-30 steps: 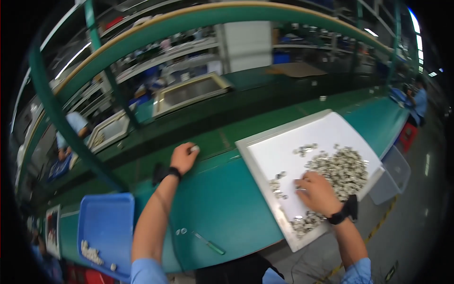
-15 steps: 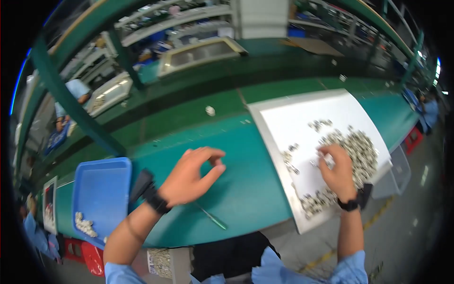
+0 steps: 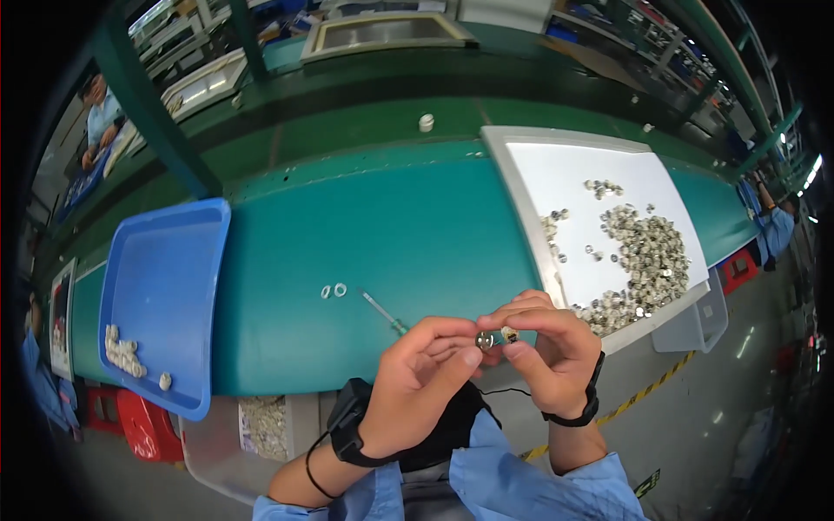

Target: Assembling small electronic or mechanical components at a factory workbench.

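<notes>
Close together over the bench's front edge, my two hands each pinch a small part. Between the thumb and fingers of my left hand (image 3: 419,375) is a shiny round metal piece (image 3: 485,341). Right beside it, my right hand (image 3: 556,354) grips a small whitish part (image 3: 509,333) with a darker end. A screwdriver (image 3: 382,311) with a green handle lies just beyond my left hand, its handle end partly covered. Two pale rings (image 3: 340,289) rest left of its tip. Many small metal-and-white parts (image 3: 647,256) lie heaped to the right.
The heap lies on a white sheet in a pale-framed board (image 3: 556,156). At left, a blue tray (image 3: 161,260) holds several white parts (image 3: 124,354). One white piece (image 3: 426,122) stands at the bench's back. Below are plastic bins (image 3: 686,323) and a red stool (image 3: 148,425). Other people sit on both sides.
My right hand has come away from the heap toward the left, and my left hand has moved right to meet it. Both now hold small parts. The view has shifted as well.
</notes>
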Tool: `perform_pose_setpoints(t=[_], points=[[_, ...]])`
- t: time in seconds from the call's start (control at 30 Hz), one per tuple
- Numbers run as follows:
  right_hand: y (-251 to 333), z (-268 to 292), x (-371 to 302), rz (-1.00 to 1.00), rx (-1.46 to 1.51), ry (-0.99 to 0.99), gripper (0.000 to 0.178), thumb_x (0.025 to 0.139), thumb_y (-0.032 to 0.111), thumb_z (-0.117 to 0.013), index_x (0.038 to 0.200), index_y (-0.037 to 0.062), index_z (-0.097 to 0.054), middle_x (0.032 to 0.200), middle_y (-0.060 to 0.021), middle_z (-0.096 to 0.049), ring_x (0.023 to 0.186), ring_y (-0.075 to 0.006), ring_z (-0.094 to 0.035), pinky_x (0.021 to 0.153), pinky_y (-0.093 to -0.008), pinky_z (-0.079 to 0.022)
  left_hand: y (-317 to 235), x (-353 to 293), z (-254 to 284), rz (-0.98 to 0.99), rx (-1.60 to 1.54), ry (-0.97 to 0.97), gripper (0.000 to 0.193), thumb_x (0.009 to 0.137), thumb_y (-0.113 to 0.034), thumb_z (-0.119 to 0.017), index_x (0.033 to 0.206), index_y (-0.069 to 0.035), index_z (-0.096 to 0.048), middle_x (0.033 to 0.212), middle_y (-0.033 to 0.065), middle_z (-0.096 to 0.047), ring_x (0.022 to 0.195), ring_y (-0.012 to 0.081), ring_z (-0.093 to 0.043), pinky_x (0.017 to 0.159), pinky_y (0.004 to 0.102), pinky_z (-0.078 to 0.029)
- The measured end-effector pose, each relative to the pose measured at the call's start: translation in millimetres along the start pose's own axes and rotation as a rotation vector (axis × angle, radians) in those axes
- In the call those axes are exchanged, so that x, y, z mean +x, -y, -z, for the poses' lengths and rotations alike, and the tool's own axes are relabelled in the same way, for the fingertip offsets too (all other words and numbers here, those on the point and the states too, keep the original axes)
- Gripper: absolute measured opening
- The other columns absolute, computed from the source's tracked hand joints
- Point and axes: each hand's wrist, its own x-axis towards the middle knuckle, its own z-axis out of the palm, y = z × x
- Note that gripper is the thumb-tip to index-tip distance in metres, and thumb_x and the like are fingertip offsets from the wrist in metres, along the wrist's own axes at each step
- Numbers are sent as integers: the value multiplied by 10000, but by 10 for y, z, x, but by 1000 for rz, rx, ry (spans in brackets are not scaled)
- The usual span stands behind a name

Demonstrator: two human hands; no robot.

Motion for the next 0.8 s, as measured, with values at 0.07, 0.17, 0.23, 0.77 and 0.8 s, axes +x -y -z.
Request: perform_pose_setpoints(t=[0.07, 0.17, 0.23, 0.77, 0.8], points=[[-57, -195, -12, 63, -33, 28, 238, 893, 15, -679, 1122, -20, -624, 1024, -187, -698, 971, -272, -658, 838, -382, -504, 53, -77, 90, -36, -74, -44, 231, 1007, -64, -562, 1215, 34, -577, 1101, 158, -688, 982, 216, -658, 899, 341, -508], [-160, -430, 20, 215, -112, 7, 228, 882, 35, -698, 1094, -15, -631, 991, -171, -682, 972, -269, -644, 801, -381, -490, 146, -202, 202, -136, -63, -75, 182, 998, -37, -556, 1164, 35, -579, 1128, 174, -671, 1007, 225, -653, 894, 350, -505], [-188, -521, -33, 136, -55, -5, 229, 877, 44, -706, 1085, -14, -630, 986, -169, -680, 971, -267, -640, 791, -385, -485, 176, -219, 318, -160, -87, -88, 176, 998, -29, -566, 1159, 41, -580, 1124, 165, -673, 1017, 211, -651, 894, 342, -512], [-443, -780, -49, 115, -70, -18, 222, 870, 47, -694, 1068, -7, -610, 986, -173, -663, 844, -261, -637, 731, -378, -459, 238, -159, 458, -284, -173, -200, 242, 947, 77, -611, 1179, 87, -544, 1137, 176, -654, 1043, 201, -656, 959, 349, -518], [-446, -803, -66, 124, -104, -34, 224, 870, 48, -693, 1071, -4, -608, 993, -175, -662, 847, -264, -639, 729, -381, -461, 239, -168, 437, -276, -199, -212, 240, 942, 83, -614, 1174, 86, -550, 1129, 177, -658, 1042, 203, -657, 953, 347, -522]])
